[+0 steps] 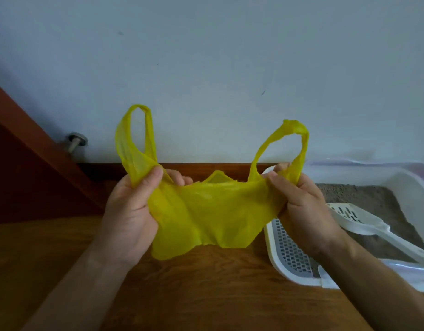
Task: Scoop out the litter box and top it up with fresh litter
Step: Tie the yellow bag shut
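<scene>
Gripping a yellow bag (206,211) at center, left hand (129,211) and right hand (301,206) pinch its mouth corners; litter box (411,187) with scoop (363,223) lies at three o'clock on the floor (206,295).

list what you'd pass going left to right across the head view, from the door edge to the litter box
wooden door → metal door stopper → left hand → yellow plastic bag → right hand → white litter scoop → far wall of the litter box
</scene>
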Available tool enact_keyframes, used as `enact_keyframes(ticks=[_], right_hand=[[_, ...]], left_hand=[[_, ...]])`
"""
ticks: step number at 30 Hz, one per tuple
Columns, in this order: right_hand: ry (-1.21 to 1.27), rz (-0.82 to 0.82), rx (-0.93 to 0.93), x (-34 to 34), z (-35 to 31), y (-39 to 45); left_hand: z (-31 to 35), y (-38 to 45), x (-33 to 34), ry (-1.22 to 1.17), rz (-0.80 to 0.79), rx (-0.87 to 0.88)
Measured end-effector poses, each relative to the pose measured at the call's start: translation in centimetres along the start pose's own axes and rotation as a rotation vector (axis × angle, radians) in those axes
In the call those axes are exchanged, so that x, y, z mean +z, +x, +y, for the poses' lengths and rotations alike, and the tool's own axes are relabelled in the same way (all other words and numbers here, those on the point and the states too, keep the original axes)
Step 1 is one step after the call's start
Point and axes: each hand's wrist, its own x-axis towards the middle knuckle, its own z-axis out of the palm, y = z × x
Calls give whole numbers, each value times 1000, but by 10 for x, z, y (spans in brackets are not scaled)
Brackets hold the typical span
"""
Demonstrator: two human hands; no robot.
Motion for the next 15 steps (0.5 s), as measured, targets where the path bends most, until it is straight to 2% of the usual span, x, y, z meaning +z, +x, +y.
enact_keyframes(ticks=[4, 7, 9, 11, 15], right_hand=[[67, -95, 25, 8, 8, -9], [-57, -195, -4, 10, 16, -16], [-242, -168, -89, 11, 21, -20], [-312, -101, -152, 12, 25, -24], [1, -92, -160, 11, 19, -28]], left_hand=[[-13, -6, 11, 18, 51, 49], [-21, -12, 14, 106, 76, 42], [-24, -16, 18, 142, 92, 41], [-28, -19, 22, 120, 75, 35], [-35, -24, 25, 74, -27, -7]])
